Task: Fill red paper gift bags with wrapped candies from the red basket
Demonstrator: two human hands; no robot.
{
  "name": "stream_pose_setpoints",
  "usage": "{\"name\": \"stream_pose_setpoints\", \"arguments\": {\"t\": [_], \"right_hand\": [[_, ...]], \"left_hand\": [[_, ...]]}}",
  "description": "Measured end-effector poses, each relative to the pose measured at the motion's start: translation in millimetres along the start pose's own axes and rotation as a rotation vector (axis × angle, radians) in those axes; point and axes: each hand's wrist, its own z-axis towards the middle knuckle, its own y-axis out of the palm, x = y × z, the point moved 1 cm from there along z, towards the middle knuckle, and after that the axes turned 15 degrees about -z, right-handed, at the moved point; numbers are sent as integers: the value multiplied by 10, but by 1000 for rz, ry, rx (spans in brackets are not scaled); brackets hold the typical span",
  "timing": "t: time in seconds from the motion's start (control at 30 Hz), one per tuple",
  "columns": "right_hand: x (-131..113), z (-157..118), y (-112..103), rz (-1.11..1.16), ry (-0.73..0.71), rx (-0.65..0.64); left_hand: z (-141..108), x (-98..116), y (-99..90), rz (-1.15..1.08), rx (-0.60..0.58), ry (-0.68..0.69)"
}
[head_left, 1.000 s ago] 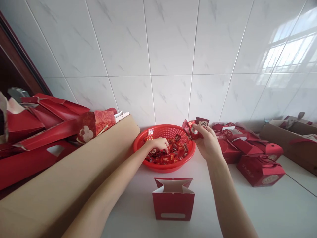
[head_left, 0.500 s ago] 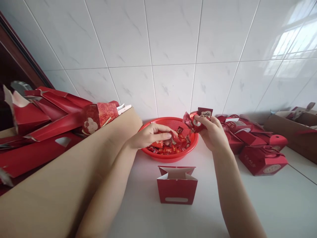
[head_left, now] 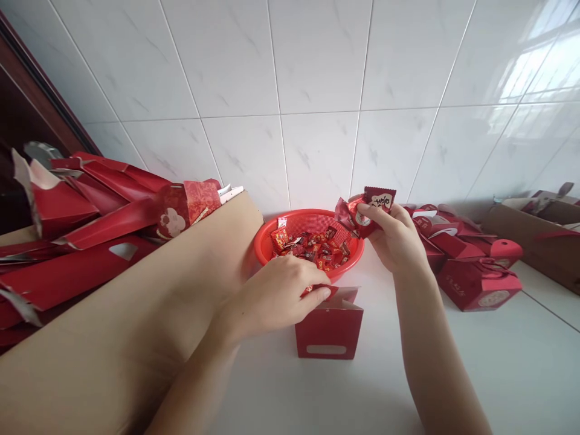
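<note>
An upright red paper gift box (head_left: 328, 332) with its top unfolded stands on the white table in front of me. Over its left top edge, my left hand (head_left: 283, 293) is closed on a red-wrapped candy (head_left: 321, 290), partly hidden by the fingers. My right hand (head_left: 393, 241) is raised to the right of the basket and pinches several wrapped candies (head_left: 360, 216), among them a dark red packet (head_left: 379, 198) with pale lettering. Behind the box sits a red plastic basket (head_left: 308, 216) holding many loose wrapped candies (head_left: 324, 248).
At left, a large cardboard carton (head_left: 194, 272) holds a heap of red unfilled-looking boxes (head_left: 113, 211). Closed red gift boxes (head_left: 480, 284) stand in a group at right, with another carton (head_left: 534, 238) beyond. A tiled wall (head_left: 317, 145) rises behind the basket.
My left hand has come from inside the basket toward me, down to the gift box's top, with a candy in it. My right hand stays nearly in place, still gripping its candies.
</note>
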Motion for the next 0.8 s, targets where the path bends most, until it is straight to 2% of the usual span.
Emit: {"name": "stream_pose_setpoints", "arguments": {"t": [0.2, 0.37, 0.57, 0.8], "right_hand": [[-10, 2, 0, -40, 1, 14], [-35, 3, -2, -73, 9, 15], [-26, 3, -14, -97, -7, 18], [-13, 4, -39, -98, -2, 33]], "left_hand": [[16, -10, 12, 2, -8, -38], [53, -5, 5, -112, 31, -48], [60, -20, 40, -224, 5, -39], [-7, -40, 79, -232, 20, 117]]}}
